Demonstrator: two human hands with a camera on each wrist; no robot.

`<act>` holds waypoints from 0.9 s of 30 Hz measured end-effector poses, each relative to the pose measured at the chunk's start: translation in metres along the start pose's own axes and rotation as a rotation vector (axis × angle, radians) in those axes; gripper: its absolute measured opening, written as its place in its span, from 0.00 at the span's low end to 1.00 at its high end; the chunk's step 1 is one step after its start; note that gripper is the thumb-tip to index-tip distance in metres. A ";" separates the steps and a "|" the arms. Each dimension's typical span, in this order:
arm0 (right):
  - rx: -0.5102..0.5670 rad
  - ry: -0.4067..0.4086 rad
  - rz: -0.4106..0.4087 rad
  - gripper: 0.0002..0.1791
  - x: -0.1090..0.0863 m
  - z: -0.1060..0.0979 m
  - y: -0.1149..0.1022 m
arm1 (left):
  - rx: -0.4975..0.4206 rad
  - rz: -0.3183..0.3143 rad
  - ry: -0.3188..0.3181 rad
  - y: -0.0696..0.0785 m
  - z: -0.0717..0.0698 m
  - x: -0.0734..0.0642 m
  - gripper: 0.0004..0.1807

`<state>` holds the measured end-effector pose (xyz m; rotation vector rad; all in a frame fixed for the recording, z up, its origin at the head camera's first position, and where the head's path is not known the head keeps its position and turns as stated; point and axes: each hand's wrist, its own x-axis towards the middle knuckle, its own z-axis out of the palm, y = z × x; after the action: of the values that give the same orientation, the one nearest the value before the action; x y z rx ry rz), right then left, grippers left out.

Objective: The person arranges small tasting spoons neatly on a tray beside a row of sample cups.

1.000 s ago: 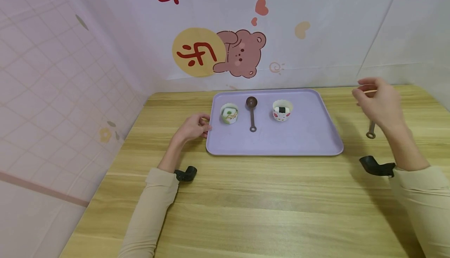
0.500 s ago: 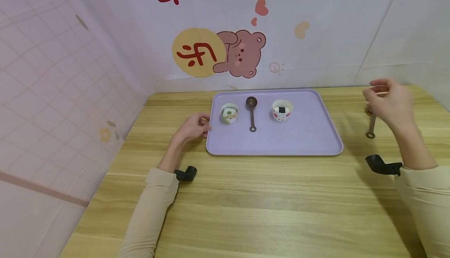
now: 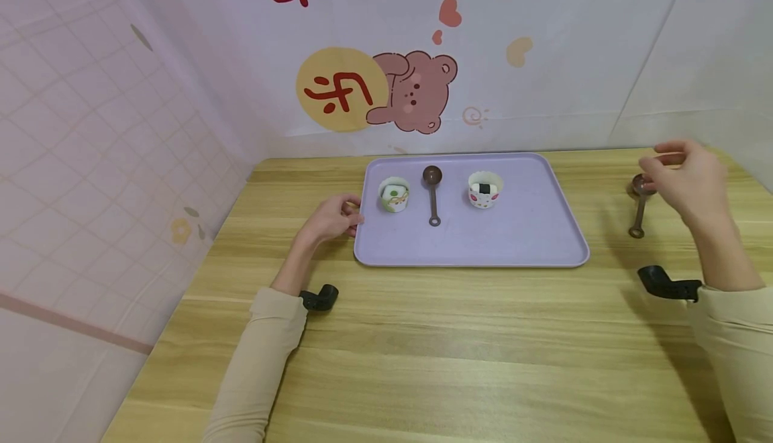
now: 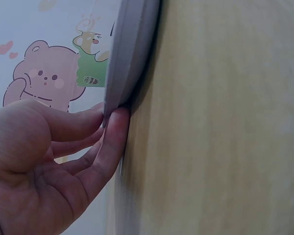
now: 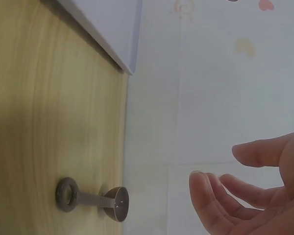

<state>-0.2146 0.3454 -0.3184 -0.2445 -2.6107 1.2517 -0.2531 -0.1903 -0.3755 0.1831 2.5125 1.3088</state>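
My left hand (image 3: 334,218) pinches the left rim of a lilac tray (image 3: 525,241); in the left wrist view the thumb lies over the edge (image 4: 118,81), a finger beneath. On the tray sit a green-patterned paper cup (image 3: 395,204) with a white, green-dotted piece, a brown measuring spoon (image 3: 433,203), and a red-spotted paper cup (image 3: 484,201) with a white piece banded in black. To the right of the tray, my right hand (image 3: 694,181) hovers with loosely bent fingers and nothing in them. Below it a second brown measuring spoon (image 5: 88,198) lies on the table.
The wooden table (image 3: 423,349) reaches back to a white wall sheet (image 3: 561,94) printed with a bear and hearts. A pink-gridded sheet (image 3: 90,161) borders the left side. Each wrist wears a black camera mount (image 3: 320,298).
My right hand has drifted rightward, uncovering the bowl of the spoon on the table. My left hand and the tray have stayed put.
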 end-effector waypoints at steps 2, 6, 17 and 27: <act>-0.041 -0.001 0.008 0.26 0.000 0.000 0.002 | 0.004 0.000 0.000 0.000 0.000 0.000 0.22; -0.069 -0.012 0.018 0.35 0.000 0.000 0.007 | 0.010 -0.003 -0.003 0.001 0.000 0.000 0.23; -0.086 -0.045 0.082 0.38 0.002 -0.007 0.018 | -0.005 -0.012 -0.003 0.001 0.000 0.000 0.23; -0.141 -0.077 0.112 0.40 0.008 -0.012 0.034 | -0.002 -0.025 -0.001 0.002 0.000 0.000 0.23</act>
<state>-0.2176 0.3771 -0.3363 -0.3800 -2.7898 1.1335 -0.2527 -0.1890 -0.3735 0.1508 2.5046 1.3015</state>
